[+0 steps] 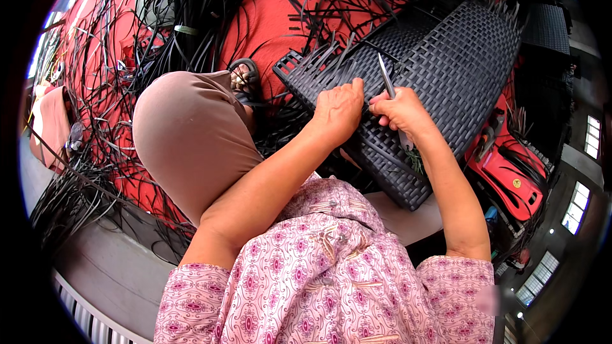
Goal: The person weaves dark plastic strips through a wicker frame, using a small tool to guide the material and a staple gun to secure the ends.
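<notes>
A dark grey woven wicker panel [460, 57], bent like a furniture part, leans over my lap. My right hand [408, 113] is closed around a pointed metal tool [386, 75]; its slim blade points away from me and its lower end shows beneath the palm. Whether it is a knife or an awl I cannot tell. Close beside it, my left hand [341, 109] is closed at the panel's left part, fingers curled under and hidden. Loose strip ends [331, 57] stick out along the panel's far left edge.
Black plastic strips [95, 114] lie tangled over a red cloth [274, 19] on the left and ahead. A red plastic piece [510, 181] with tools and strips stands at the right. My raised knee [191, 127] is left of the panel; a sandalled foot [242, 79] lies beyond.
</notes>
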Demonstrator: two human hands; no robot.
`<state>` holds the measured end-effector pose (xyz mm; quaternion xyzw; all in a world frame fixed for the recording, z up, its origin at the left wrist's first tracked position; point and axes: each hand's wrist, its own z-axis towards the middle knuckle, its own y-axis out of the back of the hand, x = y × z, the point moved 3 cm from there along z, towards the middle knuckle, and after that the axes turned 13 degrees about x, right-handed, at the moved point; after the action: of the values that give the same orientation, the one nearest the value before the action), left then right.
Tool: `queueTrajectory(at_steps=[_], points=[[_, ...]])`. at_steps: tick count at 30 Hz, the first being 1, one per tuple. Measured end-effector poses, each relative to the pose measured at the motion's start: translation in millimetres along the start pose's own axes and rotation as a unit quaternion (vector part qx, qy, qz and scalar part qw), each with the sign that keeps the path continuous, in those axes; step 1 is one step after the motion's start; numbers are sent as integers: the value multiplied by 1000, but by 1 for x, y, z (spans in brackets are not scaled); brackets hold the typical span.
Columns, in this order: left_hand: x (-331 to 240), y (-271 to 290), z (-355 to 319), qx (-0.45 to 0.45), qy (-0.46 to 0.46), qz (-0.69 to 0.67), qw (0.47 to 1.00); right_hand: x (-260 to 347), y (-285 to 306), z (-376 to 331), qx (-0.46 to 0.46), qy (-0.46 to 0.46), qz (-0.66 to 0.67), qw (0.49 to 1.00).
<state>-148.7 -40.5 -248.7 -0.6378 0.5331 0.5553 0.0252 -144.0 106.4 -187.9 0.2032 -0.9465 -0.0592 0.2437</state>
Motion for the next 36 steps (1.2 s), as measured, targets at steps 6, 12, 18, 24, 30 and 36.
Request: queueTrajectory(at_steps=[6, 12, 18, 24, 30, 36], points=[[-2, -4, -5, -49, -27, -16, 998, 0, 1, -5, -24, -16, -71, 997], [11, -9, -6, -79, -39, -57, 994, 9, -7, -12, -69, 5, -174, 982], [12, -6, -3, -49, 5, -88, 995, -2, -7, 2, -99, 79, -296, 947], [21, -2, -3, -40, 24, -171, 984, 1, -10, -4, -67, 39, -208, 975], [30, -6, 1, -36, 32, -198, 979, 0, -10, -5, -65, 21, -192, 979], [23, -6, 1, -54, 25, -150, 987, 2, -10, -7, -67, 25, -192, 979]])
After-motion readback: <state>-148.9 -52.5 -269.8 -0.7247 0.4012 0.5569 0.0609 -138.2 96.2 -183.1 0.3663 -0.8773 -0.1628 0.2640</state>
